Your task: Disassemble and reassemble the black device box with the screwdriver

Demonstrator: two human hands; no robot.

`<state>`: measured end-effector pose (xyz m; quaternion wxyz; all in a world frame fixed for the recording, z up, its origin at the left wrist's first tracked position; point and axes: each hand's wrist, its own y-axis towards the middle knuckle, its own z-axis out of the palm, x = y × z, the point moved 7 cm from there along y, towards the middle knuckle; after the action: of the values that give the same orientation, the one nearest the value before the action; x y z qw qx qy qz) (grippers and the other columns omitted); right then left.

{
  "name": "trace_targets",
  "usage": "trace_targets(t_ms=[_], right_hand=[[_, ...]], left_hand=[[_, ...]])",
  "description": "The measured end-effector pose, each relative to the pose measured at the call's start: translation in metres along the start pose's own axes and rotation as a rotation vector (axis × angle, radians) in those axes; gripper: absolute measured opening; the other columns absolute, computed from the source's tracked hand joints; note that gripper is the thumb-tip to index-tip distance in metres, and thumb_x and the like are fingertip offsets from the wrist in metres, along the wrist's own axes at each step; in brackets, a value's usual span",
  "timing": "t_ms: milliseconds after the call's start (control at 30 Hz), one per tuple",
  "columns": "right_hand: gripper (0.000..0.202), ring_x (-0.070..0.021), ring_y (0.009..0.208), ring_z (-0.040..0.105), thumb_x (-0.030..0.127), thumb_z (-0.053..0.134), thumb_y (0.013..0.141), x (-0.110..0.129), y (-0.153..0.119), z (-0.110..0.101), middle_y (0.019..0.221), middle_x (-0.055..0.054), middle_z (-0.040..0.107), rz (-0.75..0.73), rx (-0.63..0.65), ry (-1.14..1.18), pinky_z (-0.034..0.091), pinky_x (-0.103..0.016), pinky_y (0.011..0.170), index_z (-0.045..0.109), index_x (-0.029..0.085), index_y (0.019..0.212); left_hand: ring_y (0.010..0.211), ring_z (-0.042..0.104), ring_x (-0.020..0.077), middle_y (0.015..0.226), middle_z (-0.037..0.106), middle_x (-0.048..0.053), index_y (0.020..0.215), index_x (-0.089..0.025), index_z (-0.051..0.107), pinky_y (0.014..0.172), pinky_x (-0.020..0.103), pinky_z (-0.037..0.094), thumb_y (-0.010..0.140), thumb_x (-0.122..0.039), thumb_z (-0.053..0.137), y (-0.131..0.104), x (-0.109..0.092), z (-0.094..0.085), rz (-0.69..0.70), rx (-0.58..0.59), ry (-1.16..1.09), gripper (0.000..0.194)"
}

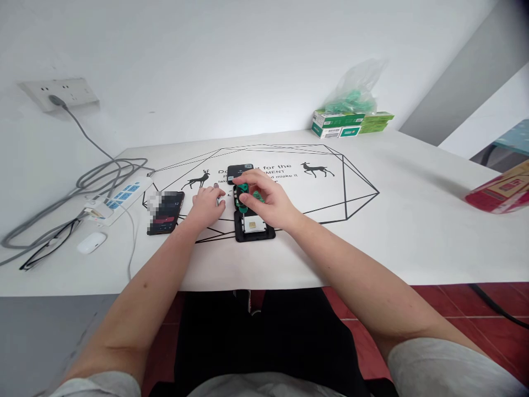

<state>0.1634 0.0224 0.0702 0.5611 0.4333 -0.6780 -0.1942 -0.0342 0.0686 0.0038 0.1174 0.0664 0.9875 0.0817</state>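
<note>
My right hand [268, 196] is closed around a green-handled screwdriver [243, 208], held upright with its shaft pointing down. The tip is over a small opened black device [255, 238] that shows a pale inner panel with a chip-like square; whether it touches a screw I cannot tell. Beyond the device lies a black cover [239, 172] with small labels, and green circuit board shows partly under my right fingers. My left hand [208, 205] rests on the table just left of the device, fingers apart and slightly bent. Tiny dark bits lie near its fingertips.
A smartphone [166, 212] lies left of my left hand. Farther left are a power strip [124, 198], coiled grey cable [82, 184], glasses [49, 245] and a white earbud case [91, 242]. Green-and-white boxes [338, 124] with a plastic bag [357, 91] stand at the back; a red package [502, 190] is right.
</note>
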Motion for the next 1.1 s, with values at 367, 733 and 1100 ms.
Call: trace_targets(t_ms=[367,733,1100], right_hand=[[0.04,-0.021,0.085,0.059,0.04,0.076,0.098,-0.01,-0.004,-0.002,0.092,-0.001,0.059,0.055,-0.069,-0.126,0.06,-0.041,0.079,0.071,0.032,0.137],[0.032,-0.0221,0.095,0.074,0.031,0.065,0.096,-0.064,-0.011,-0.023,0.13,-0.009,0.076,0.308,-0.343,-0.175,0.066,-0.048,0.097,0.062,0.027,0.128],[0.03,-0.024,0.098,0.075,0.03,0.062,0.094,-0.085,-0.01,-0.012,0.126,-0.011,0.078,0.323,-0.304,-0.191,0.064,-0.05,0.102,0.063,0.024,0.124]], left_hand=[[0.14,0.056,0.0398,0.14,0.072,0.012,0.13,-0.024,0.071,0.11,0.055,0.05,0.105,-0.03,0.057,0.001,0.001,0.0,-0.012,0.013,0.023,0.03],[0.141,0.056,0.0392,0.142,0.073,0.011,0.13,-0.026,0.073,0.11,0.054,0.051,0.103,-0.025,0.057,0.003,0.005,0.0,-0.01,-0.014,0.009,0.032],[0.138,0.057,0.0402,0.14,0.072,0.013,0.129,-0.026,0.074,0.108,0.055,0.051,0.102,-0.025,0.057,0.004,0.003,0.002,-0.006,-0.012,-0.004,0.032]])
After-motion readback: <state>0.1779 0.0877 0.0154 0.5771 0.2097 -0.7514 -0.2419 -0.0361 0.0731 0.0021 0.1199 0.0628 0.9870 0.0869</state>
